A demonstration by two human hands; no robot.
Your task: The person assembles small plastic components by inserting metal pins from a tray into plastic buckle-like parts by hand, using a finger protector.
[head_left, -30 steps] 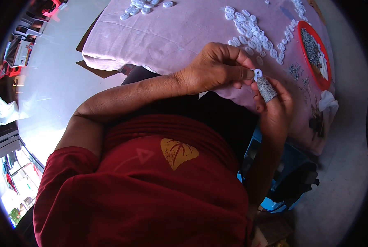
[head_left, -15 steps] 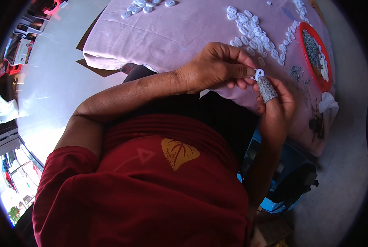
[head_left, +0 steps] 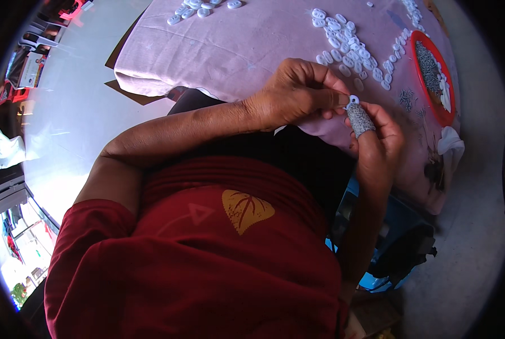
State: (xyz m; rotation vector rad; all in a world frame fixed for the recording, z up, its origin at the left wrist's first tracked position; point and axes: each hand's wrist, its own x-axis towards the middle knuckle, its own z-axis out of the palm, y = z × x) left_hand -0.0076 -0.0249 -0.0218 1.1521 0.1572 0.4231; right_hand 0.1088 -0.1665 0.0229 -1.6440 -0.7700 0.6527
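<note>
Between my two hands is a small white plastic piece (head_left: 354, 99) with a round hole showing; the rest of it is hidden by fingers. My left hand (head_left: 300, 93) pinches its left side between thumb and forefinger. On the other side my right hand (head_left: 382, 135) is closed on it, the thumb pressing against its lower edge. That thumb wears a speckled grey sleeve (head_left: 361, 120). Just beyond the fingers, many similar white oval pieces (head_left: 348, 48) lie loose on a pink cloth (head_left: 252, 42).
At the right edge of the table a red tray (head_left: 415, 73) holds small grey metal screws or pins and some white material. More metal bits (head_left: 405, 100) lie beside it. A second group of white pieces (head_left: 203, 12) is at the far left. Below the table stands a blue container (head_left: 377, 281).
The white piece has turned slightly in my fingers, so less of it shows. My right thumb has moved a little up and left; my left hand stays nearly still.
</note>
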